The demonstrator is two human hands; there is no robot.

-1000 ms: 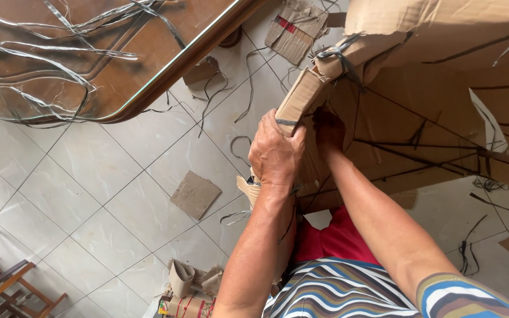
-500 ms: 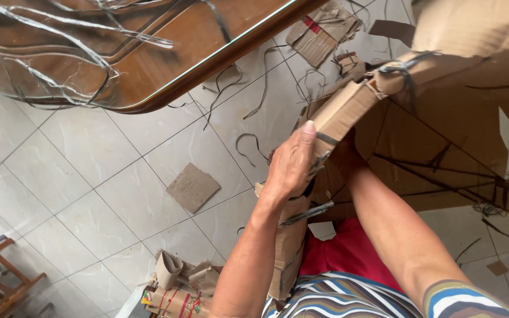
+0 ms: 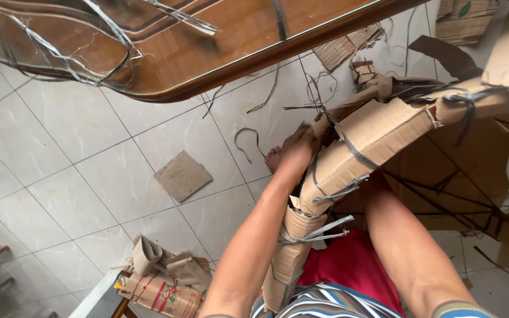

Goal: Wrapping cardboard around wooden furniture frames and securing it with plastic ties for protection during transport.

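Head view: left hand (image 3: 294, 150) is seen closed on the upper end of a folded cardboard strip (image 3: 349, 156) bound with plastic straps (image 3: 316, 232). Compared with a second ago, the strip is swung lower across the lap. Right hand is hidden behind cardboard; its grip cannot be told.

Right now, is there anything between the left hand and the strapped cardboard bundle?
Nothing visible. The left hand already rests against the upper end of the cardboard bundle, among its grey straps. The right hand is hidden behind the cardboard, so I cannot tell for it.
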